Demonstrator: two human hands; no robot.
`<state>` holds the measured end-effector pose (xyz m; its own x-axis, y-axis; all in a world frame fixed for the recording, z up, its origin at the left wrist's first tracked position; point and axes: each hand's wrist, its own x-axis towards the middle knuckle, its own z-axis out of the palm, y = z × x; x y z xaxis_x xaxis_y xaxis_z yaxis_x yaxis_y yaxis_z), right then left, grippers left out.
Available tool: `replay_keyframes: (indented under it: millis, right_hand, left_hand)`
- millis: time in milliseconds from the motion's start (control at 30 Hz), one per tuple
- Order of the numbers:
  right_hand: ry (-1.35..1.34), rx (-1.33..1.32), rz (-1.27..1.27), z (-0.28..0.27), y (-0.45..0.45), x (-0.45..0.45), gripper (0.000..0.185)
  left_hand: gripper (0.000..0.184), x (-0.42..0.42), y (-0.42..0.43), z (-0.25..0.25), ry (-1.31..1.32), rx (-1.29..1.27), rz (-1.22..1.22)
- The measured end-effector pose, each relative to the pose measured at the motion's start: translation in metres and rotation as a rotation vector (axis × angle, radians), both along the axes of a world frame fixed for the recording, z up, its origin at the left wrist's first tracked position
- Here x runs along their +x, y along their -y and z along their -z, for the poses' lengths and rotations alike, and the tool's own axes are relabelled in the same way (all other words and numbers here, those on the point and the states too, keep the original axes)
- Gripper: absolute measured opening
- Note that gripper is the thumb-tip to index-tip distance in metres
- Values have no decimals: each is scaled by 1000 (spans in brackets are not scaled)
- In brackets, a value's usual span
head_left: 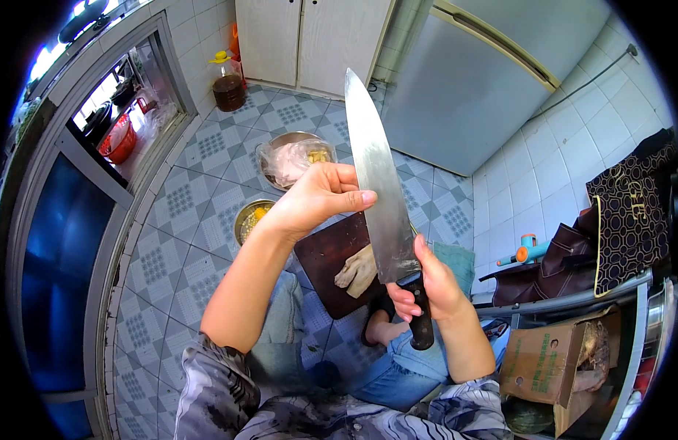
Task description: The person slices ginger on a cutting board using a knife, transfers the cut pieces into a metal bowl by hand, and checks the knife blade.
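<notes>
A large kitchen knife (379,180) is held up in front of me, its tip pointing up and away. My right hand (434,286) wraps round its black handle (421,323). With the thumb on the near face of the blade and the fingers partly hidden behind it, my left hand (321,196) pinches the blade. Below the knife, a dark cutting board (321,268) lies on the floor. A pale piece of meat (359,270) rests on it, partly covered from view by the blade; its exact kind is unclear.
Beyond the board stand a metal bowl (289,135) with a plastic bag and pale food, and a smaller bowl (240,220) with yellowish contents. A jug (229,92) of dark liquid is by the cupboard (310,44). The fridge (449,81) and a cardboard box (537,363) flank the right.
</notes>
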<state>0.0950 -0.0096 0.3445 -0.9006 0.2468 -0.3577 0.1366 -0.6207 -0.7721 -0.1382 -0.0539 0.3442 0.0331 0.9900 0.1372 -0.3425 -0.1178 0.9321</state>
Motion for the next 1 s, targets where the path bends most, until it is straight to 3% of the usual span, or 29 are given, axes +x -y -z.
replay_keyframes:
  millis: [200, 267, 333, 400, 533, 600, 633, 700, 733, 833, 867, 933, 1000]
  right_hand:
    - [-2, -70, 31, 5, -4, 9, 62]
    - [171, 114, 250, 3, -4, 12, 58]
    - [228, 286, 301, 18, -17, 18, 54]
    - [320, 458, 297, 38, -36, 28, 58]
    - [466, 369, 367, 67, -53, 39, 58]
    - [516, 352, 365, 97, -68, 44, 57]
    - [595, 467, 310, 111, -76, 46, 56]
    - [761, 668, 200, 129, -88, 50, 58]
    - [765, 653, 208, 134, -93, 52, 58]
    - [864, 1001, 34, 164, -110, 56, 57]
    - [868, 978, 47, 178, -116, 56, 57]
    - [856, 1148, 36, 202, -126, 54, 56]
    - [862, 1153, 57, 219, -130, 49, 54]
  left_hand:
    - [32, 0, 0, 2, -10, 3, 76]
    - [40, 5, 0, 3, -162, -72, -2]
    - [40, 6, -2, 18, -268, -140, -52]
    - [37, 11, -15, 54, -450, -253, 1]
    - [36, 44, -44, 136, -1080, -282, 112]
    - [41, 65, -60, 173, -1305, -413, 178]
    - [41, 76, -64, 191, -1306, -412, 190]
    - [47, 97, -63, 226, -1528, -414, -11]
    - [47, 104, -63, 240, -1531, -413, 6]
    - [50, 118, -57, 275, -1503, -279, -95]
    - [50, 120, -56, 285, -1513, -276, -70]
    - [52, 119, -58, 299, -1495, 51, -259]
    - [53, 117, -60, 304, -1459, 123, -222]
